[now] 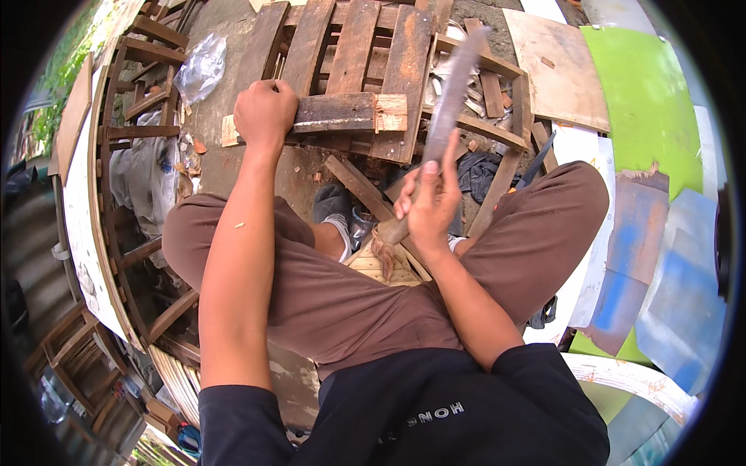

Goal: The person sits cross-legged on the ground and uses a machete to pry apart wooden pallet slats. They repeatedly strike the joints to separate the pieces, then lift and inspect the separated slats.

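Observation:
My left hand is closed over a short dark wooden block, pressing it against a slatted wooden pallet. The block lies crosswise on the slats, and its right end shows pale, freshly cut wood. In my right hand is a machete, gripped by its handle, with the index finger stretched toward the blade. Its long grey blade points up and away, to the right of the block and apart from it. Cloth or hide-like wrapping hangs at the handle's lower end, between my knees.
An open wooden frame and loose slats lie right of the pallet. Dark cloth sits below it. A clear plastic bag lies at the left beside a wooden rack. Painted boards line the right side.

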`<state>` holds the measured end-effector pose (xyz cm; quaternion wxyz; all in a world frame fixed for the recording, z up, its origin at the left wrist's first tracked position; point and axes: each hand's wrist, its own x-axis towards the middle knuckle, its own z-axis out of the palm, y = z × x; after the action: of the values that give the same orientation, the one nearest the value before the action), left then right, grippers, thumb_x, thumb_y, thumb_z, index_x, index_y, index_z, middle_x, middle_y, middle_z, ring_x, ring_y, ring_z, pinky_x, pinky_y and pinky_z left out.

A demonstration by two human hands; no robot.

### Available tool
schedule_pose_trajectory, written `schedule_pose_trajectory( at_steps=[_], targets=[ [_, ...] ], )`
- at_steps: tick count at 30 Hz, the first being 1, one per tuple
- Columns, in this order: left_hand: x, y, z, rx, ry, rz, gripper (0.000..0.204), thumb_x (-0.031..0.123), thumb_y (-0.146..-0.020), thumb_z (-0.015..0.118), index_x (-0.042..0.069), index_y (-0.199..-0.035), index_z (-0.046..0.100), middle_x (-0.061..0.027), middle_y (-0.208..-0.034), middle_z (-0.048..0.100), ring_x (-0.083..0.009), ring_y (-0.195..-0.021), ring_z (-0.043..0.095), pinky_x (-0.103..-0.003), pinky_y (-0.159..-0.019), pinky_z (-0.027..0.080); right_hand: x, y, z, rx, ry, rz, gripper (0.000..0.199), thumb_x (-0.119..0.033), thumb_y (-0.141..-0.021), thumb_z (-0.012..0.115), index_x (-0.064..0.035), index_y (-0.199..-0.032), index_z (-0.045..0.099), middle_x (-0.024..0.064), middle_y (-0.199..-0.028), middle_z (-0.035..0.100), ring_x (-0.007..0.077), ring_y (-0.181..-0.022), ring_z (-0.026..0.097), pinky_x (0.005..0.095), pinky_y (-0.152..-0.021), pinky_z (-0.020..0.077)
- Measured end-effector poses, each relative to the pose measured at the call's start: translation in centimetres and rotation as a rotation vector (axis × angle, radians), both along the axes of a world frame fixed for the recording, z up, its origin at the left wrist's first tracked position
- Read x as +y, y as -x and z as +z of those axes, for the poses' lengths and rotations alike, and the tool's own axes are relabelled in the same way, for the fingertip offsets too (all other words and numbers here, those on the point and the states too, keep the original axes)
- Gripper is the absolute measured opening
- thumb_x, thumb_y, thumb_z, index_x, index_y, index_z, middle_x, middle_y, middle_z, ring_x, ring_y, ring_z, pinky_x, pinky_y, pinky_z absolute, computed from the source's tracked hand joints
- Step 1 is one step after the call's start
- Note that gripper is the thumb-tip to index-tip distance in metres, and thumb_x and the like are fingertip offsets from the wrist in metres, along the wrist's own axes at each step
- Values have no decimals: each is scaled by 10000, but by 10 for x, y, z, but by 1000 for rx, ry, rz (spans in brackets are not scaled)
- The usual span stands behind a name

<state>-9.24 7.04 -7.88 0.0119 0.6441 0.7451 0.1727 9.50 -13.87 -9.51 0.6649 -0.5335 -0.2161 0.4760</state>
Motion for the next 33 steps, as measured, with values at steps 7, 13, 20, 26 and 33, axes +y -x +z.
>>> schedule_pose_trajectory(
  at_steps=[7,13,20,26,33],
  targets=[
    [-1,1,1,-26,-14,-9,337,316,-900,628,77,-969,855,-278,-933,764,-492,-910,744,-538,-879,597,-4,5,3,34,91,240,603,-286,-1172,480,-311,-1729,252,-19,-692,493,56,-481,441,245,-422,429],
    [-2,-1,1,-36,12,-6,357,326,-907,619,70,-989,852,-289,-949,758,-493,-933,741,-535,-901,591,-7,11,3,116,140,425,615,-255,-1178,457,-312,-1738,208,-30,-701,497,49,-471,444,232,-425,449],
    [-3,2,-1,-14,-5,-5,326,302,-894,628,74,-944,855,-286,-917,761,-487,-905,747,-532,-882,602,-8,12,1,168,200,425,637,-303,-1170,492,-347,-1734,199,15,-727,511,77,-486,456,249,-424,456],
    [-1,3,5,-13,21,3,340,325,-897,637,83,-986,858,-282,-951,769,-483,-928,750,-523,-907,597,-7,-18,8,154,7,224,657,-299,-1184,443,-338,-1745,103,32,-744,520,77,-493,468,246,-422,453],
    [-3,3,8,-67,-2,-26,416,428,-954,627,71,-931,839,-264,-877,762,-474,-887,745,-535,-859,585,13,-53,-48,28,213,-55,523,-302,-1175,458,-136,-1655,335,31,-684,489,114,-442,464,305,-390,432]
  ],
)
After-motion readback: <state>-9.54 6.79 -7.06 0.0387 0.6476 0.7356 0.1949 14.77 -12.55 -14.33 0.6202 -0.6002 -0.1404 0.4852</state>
